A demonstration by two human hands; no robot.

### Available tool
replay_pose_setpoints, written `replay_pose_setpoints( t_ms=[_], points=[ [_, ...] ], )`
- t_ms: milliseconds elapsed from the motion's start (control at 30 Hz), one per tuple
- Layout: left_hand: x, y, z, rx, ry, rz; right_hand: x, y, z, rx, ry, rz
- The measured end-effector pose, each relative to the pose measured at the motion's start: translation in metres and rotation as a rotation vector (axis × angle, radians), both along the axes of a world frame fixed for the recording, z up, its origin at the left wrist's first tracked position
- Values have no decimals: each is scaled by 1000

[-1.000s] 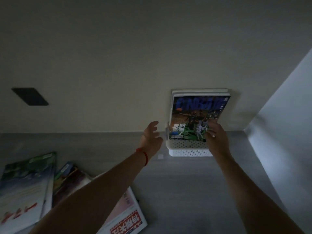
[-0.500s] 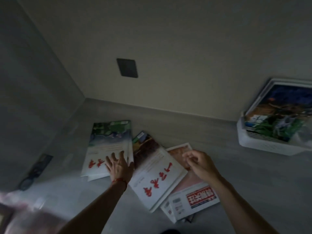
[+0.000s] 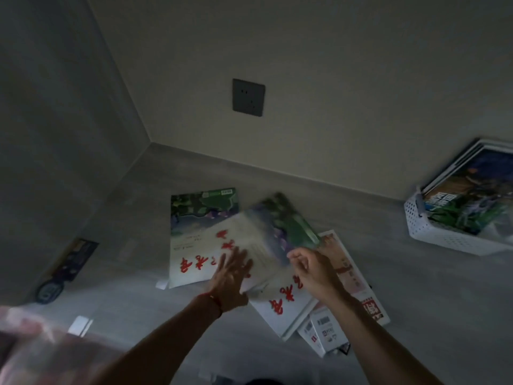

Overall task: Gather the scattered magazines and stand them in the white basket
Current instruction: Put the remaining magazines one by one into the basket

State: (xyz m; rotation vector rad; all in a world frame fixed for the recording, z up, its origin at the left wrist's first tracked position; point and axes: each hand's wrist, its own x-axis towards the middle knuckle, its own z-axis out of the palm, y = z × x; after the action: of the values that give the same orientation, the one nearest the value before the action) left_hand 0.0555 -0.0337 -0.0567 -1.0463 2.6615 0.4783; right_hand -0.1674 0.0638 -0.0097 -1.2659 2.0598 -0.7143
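Several magazines lie scattered on the grey floor. A blurred white-and-green magazine [image 3: 263, 234] with red characters is lifted and slanted over the pile. My left hand [image 3: 231, 276] lies with straight fingers on its lower left part. My right hand [image 3: 311, 269] pinches its right edge. Under it lie a green-topped magazine [image 3: 194, 232], another white one with red characters [image 3: 283, 304] and a pinkish one [image 3: 352, 276]. The white basket [image 3: 444, 237] stands at the far right by the wall, with magazines [image 3: 472, 198] standing in it.
A dark wall socket [image 3: 248, 97] sits above the floor. A dark leaflet [image 3: 75, 257] and a round dark object [image 3: 50, 291] lie at the left wall. A small booklet [image 3: 324, 334] pokes out under the pile. Pink fabric [image 3: 33, 354] fills the lower left corner.
A second ago both hands were at the basket. They have since come to the pile, and the top left magazine has been lifted and swung right over the others.
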Motion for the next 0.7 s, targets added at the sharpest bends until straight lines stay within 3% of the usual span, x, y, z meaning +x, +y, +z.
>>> replay_pose_setpoints(
  t_ms=[100,200,300,433,700],
  points=[
    [-7,-1,3,-113,-6,-210,-10,7,-1,45,251,17],
    [-27,6,10,-142,-23,-116,-18,29,-11,233,397,89],
    [-47,23,16,-6,11,158,-14,55,-24,304,360,38],
    [-56,55,19,76,115,414,-7,74,-31,152,328,-72],
    [-63,58,31,456,556,963,-14,78,-28,15,-80,-445]
  ],
)
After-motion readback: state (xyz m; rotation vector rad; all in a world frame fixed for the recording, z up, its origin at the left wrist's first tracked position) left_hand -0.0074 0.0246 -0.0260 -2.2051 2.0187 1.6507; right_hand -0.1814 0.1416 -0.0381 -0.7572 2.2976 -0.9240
